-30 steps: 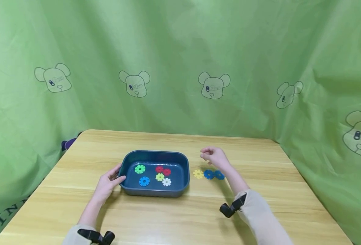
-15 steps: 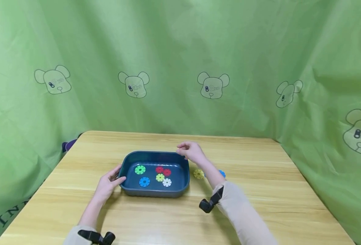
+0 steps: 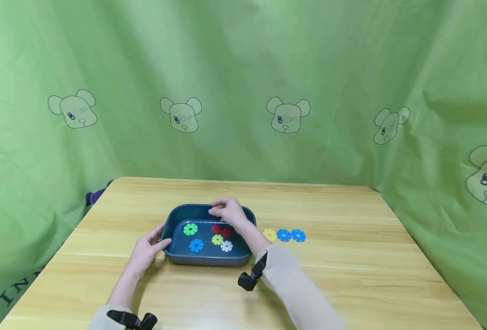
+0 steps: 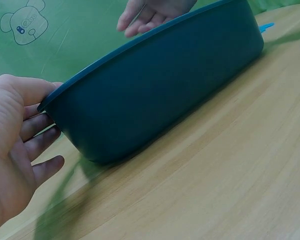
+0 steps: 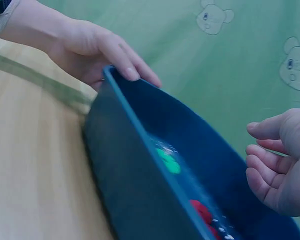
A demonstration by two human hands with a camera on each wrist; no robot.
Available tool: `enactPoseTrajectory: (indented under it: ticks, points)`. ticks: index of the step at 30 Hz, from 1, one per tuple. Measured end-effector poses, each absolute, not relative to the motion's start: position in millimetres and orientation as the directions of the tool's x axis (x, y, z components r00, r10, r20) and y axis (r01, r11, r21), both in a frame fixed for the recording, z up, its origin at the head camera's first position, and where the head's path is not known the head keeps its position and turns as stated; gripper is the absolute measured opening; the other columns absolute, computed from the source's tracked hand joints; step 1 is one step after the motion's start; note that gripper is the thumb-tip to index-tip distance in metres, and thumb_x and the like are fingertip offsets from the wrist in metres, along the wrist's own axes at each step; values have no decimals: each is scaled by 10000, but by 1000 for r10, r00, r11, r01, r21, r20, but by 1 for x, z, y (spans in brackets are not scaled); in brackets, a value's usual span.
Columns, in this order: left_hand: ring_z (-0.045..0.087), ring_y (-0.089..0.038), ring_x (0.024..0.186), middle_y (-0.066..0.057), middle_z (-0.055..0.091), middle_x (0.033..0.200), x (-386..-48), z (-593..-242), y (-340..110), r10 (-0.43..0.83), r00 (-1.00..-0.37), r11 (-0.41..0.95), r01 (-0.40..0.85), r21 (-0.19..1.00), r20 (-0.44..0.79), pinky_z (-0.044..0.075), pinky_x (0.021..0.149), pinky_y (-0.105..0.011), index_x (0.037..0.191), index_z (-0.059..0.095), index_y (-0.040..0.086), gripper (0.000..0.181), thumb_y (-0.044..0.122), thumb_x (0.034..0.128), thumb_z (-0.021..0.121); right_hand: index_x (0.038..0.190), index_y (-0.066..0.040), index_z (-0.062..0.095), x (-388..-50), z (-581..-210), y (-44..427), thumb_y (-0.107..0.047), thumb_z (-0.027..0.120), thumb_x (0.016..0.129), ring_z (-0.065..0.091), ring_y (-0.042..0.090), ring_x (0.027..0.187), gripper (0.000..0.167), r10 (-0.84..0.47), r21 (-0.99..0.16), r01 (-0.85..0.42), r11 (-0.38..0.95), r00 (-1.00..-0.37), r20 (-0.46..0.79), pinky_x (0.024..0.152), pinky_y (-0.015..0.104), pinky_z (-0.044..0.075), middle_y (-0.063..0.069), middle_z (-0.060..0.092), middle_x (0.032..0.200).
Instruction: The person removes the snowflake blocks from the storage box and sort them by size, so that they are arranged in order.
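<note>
Dark blue plastic basin [image 3: 208, 261] stands upright on the wood-grain table [image 3: 351, 275]. At its left end, the left hand [image 3: 145, 247] grips the rim, thumb over the edge and fingers against the outside. The right hand [image 3: 232, 214] hangs above the basin's far right part with its fingers loosely bent toward the thumb; whether it pinches anything cannot be told.

On the basin floor, toward its left end, lie a green snowflake disc [image 3: 186, 229] and, nearer the front wall, a blue snowflake disc [image 3: 192, 246]. Toward its right end are two red snowflake discs [image 3: 216, 226], with a yellow-green snowflake disc [image 3: 214, 239] and a white snowflake disc [image 3: 223, 246] on their near side. Outside the basin, just beyond its right end, a yellow snowflake disc [image 3: 266, 235] and two more blue discs [image 3: 280, 235] form a row. Behind the basin hangs a green curtain [image 3: 235, 59] printed with bear heads.
</note>
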State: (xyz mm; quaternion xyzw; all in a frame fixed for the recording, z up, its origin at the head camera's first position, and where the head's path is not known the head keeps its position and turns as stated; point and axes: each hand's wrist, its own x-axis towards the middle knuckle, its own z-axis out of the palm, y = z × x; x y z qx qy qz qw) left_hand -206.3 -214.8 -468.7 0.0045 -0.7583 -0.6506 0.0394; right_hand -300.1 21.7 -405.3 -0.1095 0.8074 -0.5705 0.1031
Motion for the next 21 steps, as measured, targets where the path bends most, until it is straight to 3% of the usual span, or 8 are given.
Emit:
enactPoseTrajectory:
  ticks: [6, 13, 21]
  points:
    - [396, -320, 1255, -225, 395, 1394, -207, -467, -215, -61, -997, 149, 34, 988, 44, 386, 843, -90, 1382, 375, -47, 576, 17, 863, 617, 1080, 24, 636, -298, -415, -6, -76, 700, 821, 612, 207, 804, 285, -299, -940, -48, 338, -953, -58, 678, 303, 523, 78, 650, 904]
    - [406, -329, 1248, -223, 407, 1388, -208, -469, -216, -65, -997, 146, 37, 989, 47, 400, 838, -104, 1375, 395, -40, 570, 24, 858, 626, 1014, -9, 675, -296, -429, -34, -96, 737, 787, 595, 163, 733, 251, -284, -883, -116, 455, -959, -20, 628, 245, 485, 35, 650, 815]
    - [406, -340, 1250, -232, 409, 1382, -208, -468, -217, -60, -997, 138, 38, 990, 47, 389, 848, -103, 1377, 389, -41, 560, 10, 866, 613, 1058, -19, 662, -299, -444, -47, -138, 749, 778, 602, 179, 854, 316, -304, -780, -179, 600, -953, -16, 752, 268, 480, 53, 664, 901]
